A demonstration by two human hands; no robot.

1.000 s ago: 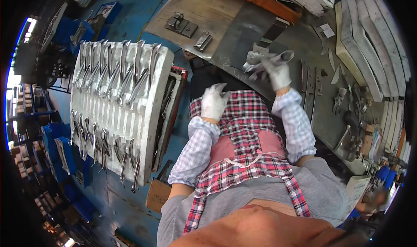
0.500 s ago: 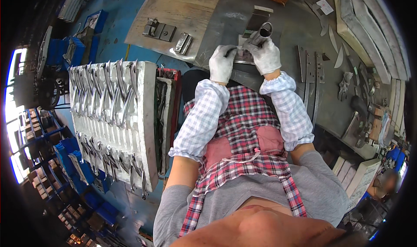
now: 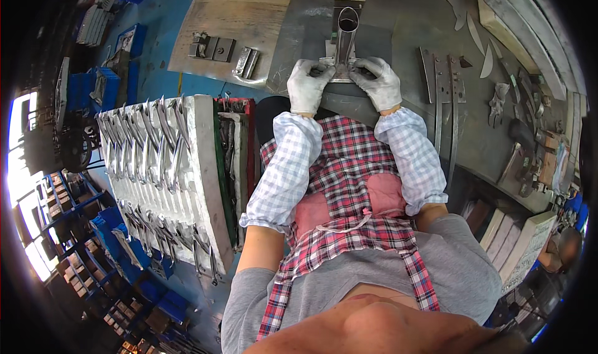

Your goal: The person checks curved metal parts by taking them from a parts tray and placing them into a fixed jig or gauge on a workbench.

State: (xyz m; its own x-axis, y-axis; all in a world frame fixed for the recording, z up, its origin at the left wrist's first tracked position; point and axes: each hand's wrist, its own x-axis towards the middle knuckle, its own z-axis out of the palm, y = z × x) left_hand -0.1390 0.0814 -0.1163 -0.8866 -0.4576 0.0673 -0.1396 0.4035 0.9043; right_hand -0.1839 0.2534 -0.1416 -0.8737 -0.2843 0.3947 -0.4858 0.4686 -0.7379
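A metal tube (image 3: pixel 344 48) with an open round top stands on a small metal base plate (image 3: pixel 341 78) at the near edge of the grey bench. At the left of the tube's foot is my left hand (image 3: pixel 306 85), in a white glove, with thumb and fingers pinched together. On the opposite side, my right hand (image 3: pixel 380 85), gloved too, has its thumb and forefinger closed at the plate's edge. What the fingertips grip, if anything, is too small to make out. Behind the tube, a dark flat metal bar (image 3: pixel 349 2) extends away from me.
To the left, a pale rack (image 3: pixel 205 167) carries rows of shiny curved metal pieces. Two metal blocks (image 3: pixel 212 47) (image 3: pixel 247 63) sit on a brown board. Long metal strips (image 3: pixel 438 98), a plier-like tool (image 3: pixel 498 105) and blade-shaped pieces (image 3: pixel 487 61) lie to the right.
My right hand has come down from around the tube to the plate's right side, leaving the tube in full view. My left hand has shifted slightly left. The whole view has turned a little.
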